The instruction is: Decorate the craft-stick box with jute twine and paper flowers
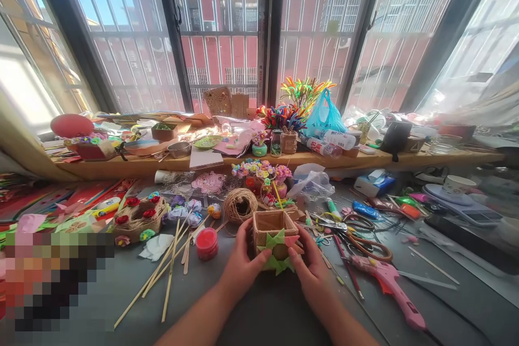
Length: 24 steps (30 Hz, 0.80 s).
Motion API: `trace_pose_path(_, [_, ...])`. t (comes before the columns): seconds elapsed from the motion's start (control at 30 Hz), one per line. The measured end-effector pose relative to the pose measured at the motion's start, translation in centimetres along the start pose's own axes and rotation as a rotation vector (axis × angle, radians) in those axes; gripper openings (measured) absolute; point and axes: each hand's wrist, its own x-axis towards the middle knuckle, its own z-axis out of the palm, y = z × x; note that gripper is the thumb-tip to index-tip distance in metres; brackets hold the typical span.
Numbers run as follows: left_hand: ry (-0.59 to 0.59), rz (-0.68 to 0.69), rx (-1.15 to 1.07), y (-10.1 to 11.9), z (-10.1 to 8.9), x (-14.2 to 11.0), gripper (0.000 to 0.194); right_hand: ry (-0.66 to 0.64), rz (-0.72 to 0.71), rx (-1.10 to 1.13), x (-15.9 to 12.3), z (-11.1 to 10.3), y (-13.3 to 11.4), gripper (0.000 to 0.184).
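Observation:
Between my two hands is a small square box (274, 223), brown and open at the top, with a lighter rim. Green pointed paper pieces (277, 239) and a pink one (292, 241) ring a round brown spot on its front. My left hand (246, 254) grips the left side, thumb on the front by the green paper. On the right side, my right hand (308, 254) holds the box with its thumb near the pink piece. Just behind stands a ball of brown twine (240, 204). The fingers behind the box are partly hidden.
A pink glue gun (391, 281) and scissors (359, 223) lie to the right. Left are thin wooden sticks (172, 265), a red jar (206, 243) and a twine-wrapped basket with paper roses (140, 219). A cluttered ledge (251, 165) runs below the windows.

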Motion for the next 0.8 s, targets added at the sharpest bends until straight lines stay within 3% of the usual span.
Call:
trace_pose_path(0.2, [0.036, 0.001, 0.06, 0.1, -0.2, 0.1, 0.082, 0.081, -0.023, -0.1, 0.4, 0.1, 0.4, 0.053])
trace_pose_path(0.3, [0.04, 0.008, 0.064, -0.7, -0.3, 0.2, 0.081, 0.082, 0.008, -0.024, 0.5, 0.3, 0.4, 0.049])
trace_pose_path(0.5, [0.053, -0.007, 0.057, -0.9, -0.3, 0.1, 0.083, 0.11, 0.041, -0.012, 0.6, 0.6, -0.9, 0.03])
trace_pose_path(0.6, [0.034, -0.009, 0.119, -0.5, -0.3, 0.0, 0.087, 0.16, 0.064, -0.072, 0.7, 0.4, -1.3, 0.031])
trace_pose_path(0.8, [0.032, 0.03, 0.182, -0.1, 0.0, -0.3, 0.084, 0.097, 0.125, -0.068, 0.3, -0.1, -2.1, 0.036])
